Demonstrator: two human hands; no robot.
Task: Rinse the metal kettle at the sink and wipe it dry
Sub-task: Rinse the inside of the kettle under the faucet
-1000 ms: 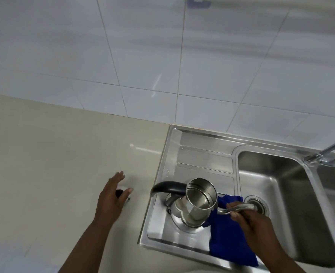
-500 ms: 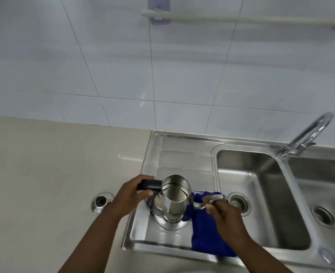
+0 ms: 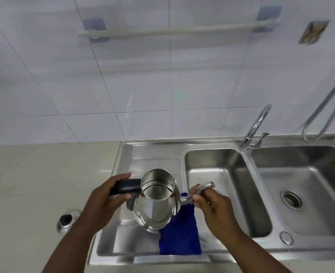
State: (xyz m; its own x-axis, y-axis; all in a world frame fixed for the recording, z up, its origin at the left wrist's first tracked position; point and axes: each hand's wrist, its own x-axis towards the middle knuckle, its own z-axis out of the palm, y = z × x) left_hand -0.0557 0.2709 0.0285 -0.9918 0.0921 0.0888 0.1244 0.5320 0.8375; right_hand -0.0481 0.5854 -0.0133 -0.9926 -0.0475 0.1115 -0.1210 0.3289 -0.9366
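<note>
Sitting over the drainboard [image 3: 143,245] of the steel sink [image 3: 217,174], lid off, the metal kettle [image 3: 155,203] is being held w/ both hands. Its black handle [image 3: 126,187] is being gripped by the left hand [image 3: 105,201], fingers curled around it; the spout [image 3: 200,191] is being pinched by the right hand [image 3: 212,207], fingers closed on it. A blue cloth [image 3: 179,233] is lying under the kettle's right side; the lid [image 3: 66,220] is resting on the counter [image 3: 34,184], left of the sink.

Your left hand [image 3: 105,196] left the lid [image 3: 66,220] at 8 o'clock and now grips the kettle [image 3: 156,200] handle.
</note>
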